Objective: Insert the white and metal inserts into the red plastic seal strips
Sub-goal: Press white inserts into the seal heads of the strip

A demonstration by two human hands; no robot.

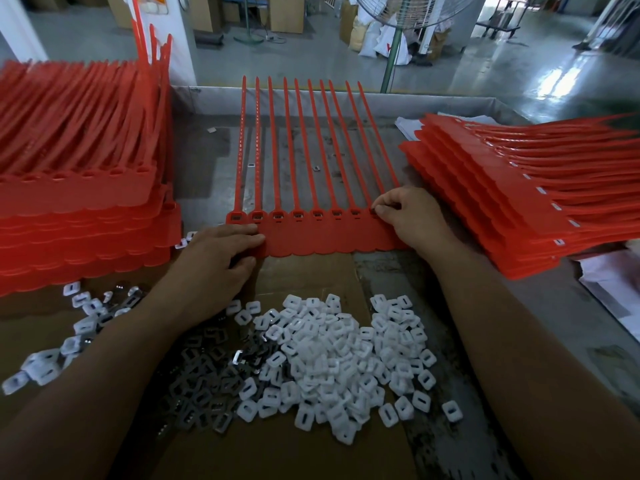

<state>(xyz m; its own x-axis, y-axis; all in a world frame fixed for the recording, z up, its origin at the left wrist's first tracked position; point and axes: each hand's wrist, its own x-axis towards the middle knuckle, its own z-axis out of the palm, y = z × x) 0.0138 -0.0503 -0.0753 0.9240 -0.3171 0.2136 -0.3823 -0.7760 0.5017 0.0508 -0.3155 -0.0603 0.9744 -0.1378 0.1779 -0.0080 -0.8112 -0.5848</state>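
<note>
Pinning the strip point(322, 237) flat with left hand point(221, 258) open, right hand point(405, 211) pinching something (hidden, likely an insert) at the rightmost socket; pressing squarely.

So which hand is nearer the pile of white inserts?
Left. The left hand lies just above the white pile's upper-left edge; the right hand is farther up.

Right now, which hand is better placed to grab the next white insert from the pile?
Probably the left hand: it only rests flat on the red plastic seal strip, while the right hand's fingertips are pinched at a socket.
</note>
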